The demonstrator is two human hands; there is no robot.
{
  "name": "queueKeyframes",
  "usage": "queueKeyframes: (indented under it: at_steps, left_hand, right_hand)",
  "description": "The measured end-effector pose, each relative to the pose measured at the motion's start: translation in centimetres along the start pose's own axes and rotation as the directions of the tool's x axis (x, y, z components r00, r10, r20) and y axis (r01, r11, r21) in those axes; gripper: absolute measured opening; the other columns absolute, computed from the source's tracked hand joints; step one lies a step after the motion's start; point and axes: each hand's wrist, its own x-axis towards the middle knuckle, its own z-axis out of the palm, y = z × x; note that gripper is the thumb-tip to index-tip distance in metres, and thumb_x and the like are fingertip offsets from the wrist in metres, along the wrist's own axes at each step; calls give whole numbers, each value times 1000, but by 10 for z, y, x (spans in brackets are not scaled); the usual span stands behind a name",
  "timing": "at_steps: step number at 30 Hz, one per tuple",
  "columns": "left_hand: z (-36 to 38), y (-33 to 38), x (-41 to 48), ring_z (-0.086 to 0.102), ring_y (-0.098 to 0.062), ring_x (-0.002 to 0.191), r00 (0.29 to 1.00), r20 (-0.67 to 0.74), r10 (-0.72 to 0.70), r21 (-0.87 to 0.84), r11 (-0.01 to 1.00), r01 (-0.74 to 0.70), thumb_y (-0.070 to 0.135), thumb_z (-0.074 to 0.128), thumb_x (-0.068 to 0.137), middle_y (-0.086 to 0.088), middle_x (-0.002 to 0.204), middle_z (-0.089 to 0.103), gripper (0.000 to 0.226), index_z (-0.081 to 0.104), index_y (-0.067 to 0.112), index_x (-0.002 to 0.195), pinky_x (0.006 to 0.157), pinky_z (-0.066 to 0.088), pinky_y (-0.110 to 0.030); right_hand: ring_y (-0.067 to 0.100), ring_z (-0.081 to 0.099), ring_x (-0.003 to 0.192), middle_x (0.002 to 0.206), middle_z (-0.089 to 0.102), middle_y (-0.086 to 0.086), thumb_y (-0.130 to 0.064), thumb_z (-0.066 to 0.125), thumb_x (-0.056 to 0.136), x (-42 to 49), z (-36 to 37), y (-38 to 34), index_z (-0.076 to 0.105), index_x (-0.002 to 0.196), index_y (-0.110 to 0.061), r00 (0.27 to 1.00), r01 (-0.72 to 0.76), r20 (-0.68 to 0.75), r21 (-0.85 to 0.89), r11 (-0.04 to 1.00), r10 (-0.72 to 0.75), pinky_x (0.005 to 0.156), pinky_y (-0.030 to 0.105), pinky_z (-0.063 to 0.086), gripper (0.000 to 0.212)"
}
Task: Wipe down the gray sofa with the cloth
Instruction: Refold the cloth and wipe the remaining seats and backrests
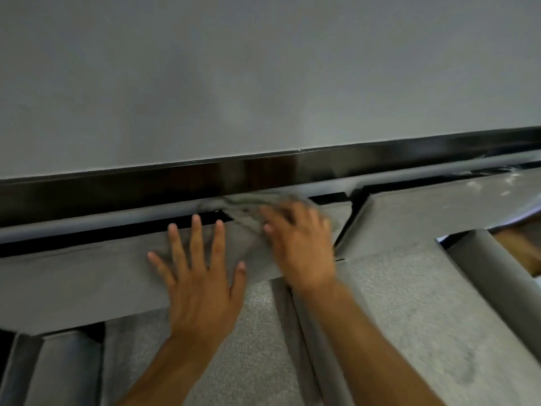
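The gray sofa point(87, 273) fills the lower half of the view, seen from above its back cushions. My left hand point(202, 276) lies flat on top of the left back cushion, fingers spread and straight. Just to its right, my right hand point(301, 247) is blurred and rests on a crumpled gray cloth point(248, 203), which lies over the cushion top and the sofa's rear rail. Its fingers lie across the cloth; whether they grip it is unclear through the blur.
A gray wall point(263, 68) with a dark baseboard point(175, 177) runs right behind the sofa. A second back cushion point(439, 212) sits to the right. A wooden floor patch point(521, 247) shows at the far right edge.
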Motion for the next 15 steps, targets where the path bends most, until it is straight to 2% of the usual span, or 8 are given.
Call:
queueKeyframes:
  at_steps: [2, 4, 6, 8, 10, 12, 14, 15]
  left_hand:
    - [-2, 12, 8, -5, -43, 157, 999, 30, 28, 11, 1000, -29, 60, 26, 100, -14, 172, 5, 73, 19, 26, 164, 111, 0, -83]
    - [-1, 28, 16, -3, -43, 157, 996, 47, 70, 29, 997, -72, 58, 28, 100, -15, 172, 7, 69, 21, 31, 163, 108, -2, -85]
    - [2, 44, 21, -4, -43, 157, 993, 49, 109, 40, 993, -111, 55, 31, 101, -14, 172, 5, 66, 18, 36, 163, 107, -5, -85]
    - [6, 56, 25, -9, -43, 157, 991, 43, 127, 43, 991, -129, 49, 37, 103, -12, 172, 0, 67, 10, 41, 163, 106, -7, -85]
    - [10, 62, 28, -10, -42, 157, 991, 42, 127, 39, 991, -129, 45, 44, 101, -10, 172, -3, 74, 2, 45, 161, 106, -10, -85]
    - [14, 62, 30, -6, -41, 157, 991, 39, 127, 45, 991, -129, 44, 51, 99, -9, 172, -2, 80, 0, 47, 161, 107, -11, -84]
    - [18, 60, 31, -4, -40, 157, 993, 34, 117, 67, 991, -119, 49, 54, 97, -8, 172, -2, 85, -2, 48, 161, 107, -9, -85]
    - [20, 60, 31, -3, -41, 157, 993, 25, 114, 77, 990, -116, 51, 55, 96, -9, 172, -1, 87, -2, 48, 161, 107, -8, -85]
  right_hand:
    - [31, 49, 116, 129, 54, 5, -43, 43, 101, 0, -6, 49, 58, 138, -36, 980, -194, -59, -42, 980, 191, 94, 43, 38, 40]
    - [34, 41, 128, 139, 49, 10, -44, 38, 103, -1, -8, 80, 56, 141, -37, 942, -333, -47, 16, 943, 333, 105, 47, 36, 42]
    - [35, 21, 148, 157, 33, 13, -43, 33, 106, -1, -2, 91, 51, 144, -38, 923, -382, 42, 229, 896, 383, 120, 49, 26, 42]
    - [28, 13, 154, 167, 17, 10, -38, 37, 108, -4, 2, 81, 49, 146, -36, 911, -393, 94, 492, 777, 401, 124, 38, 21, 40]
    - [15, 25, 150, 165, 24, 7, -28, 47, 107, -14, 4, 70, 52, 145, -31, 887, -377, 18, 606, 700, 462, 121, 26, 25, 39]
    - [8, 43, 139, 150, 50, 5, -16, 55, 103, -29, 8, 67, 57, 141, -22, 844, -350, -91, 653, 672, 528, 115, 22, 36, 38]
    - [4, 66, 107, 117, 70, -6, -13, 59, 101, -37, 12, 71, 59, 139, -18, 788, -399, -98, 670, 626, 607, 92, 5, 47, 39]
    - [6, 69, 91, 102, 69, -13, -13, 60, 100, -36, 13, 74, 59, 139, -16, 745, -446, -76, 681, 580, 662, 79, -2, 44, 39]
